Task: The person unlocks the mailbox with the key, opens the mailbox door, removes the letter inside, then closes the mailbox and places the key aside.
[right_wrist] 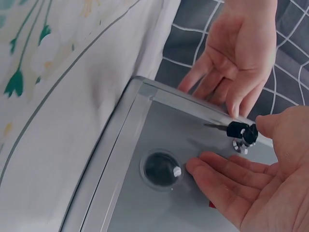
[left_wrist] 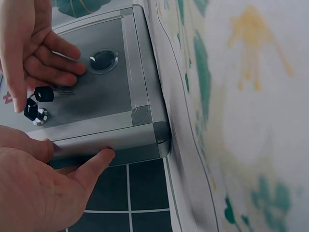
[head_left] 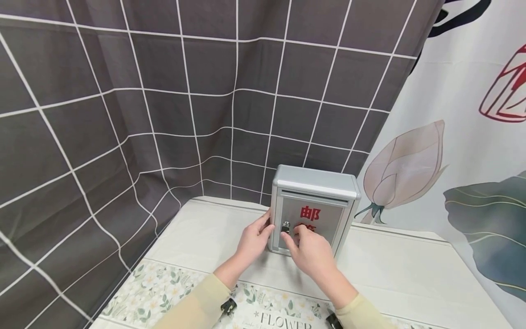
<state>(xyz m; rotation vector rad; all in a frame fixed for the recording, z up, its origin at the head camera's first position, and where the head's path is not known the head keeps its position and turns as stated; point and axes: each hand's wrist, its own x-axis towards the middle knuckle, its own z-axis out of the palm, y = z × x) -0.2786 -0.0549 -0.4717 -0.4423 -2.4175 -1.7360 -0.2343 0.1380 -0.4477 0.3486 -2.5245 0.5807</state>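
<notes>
A silver-grey metal mailbox (head_left: 315, 178) with red characters on its front stands upright on the table. My left hand (head_left: 251, 242) rests against its left side, fingers extended along the panel and thumb by the front edge. A key with a black head (right_wrist: 236, 129) sits at the small chrome lock (left_wrist: 41, 116) on the door, and a second black-headed key hangs with it. In front of the door is my right hand (head_left: 312, 251), thumb tip right at the keys and the other fingers loosely bent beside them. A round window (right_wrist: 161, 169) shows low on the door.
A pale tablecloth (head_left: 394, 265) with a floral printed band covers the table. Behind the mailbox hangs a dark curtain (head_left: 213, 114) with white grid lines. At the right is a white curtain (head_left: 415, 183) printed with a lotus bud and leaf.
</notes>
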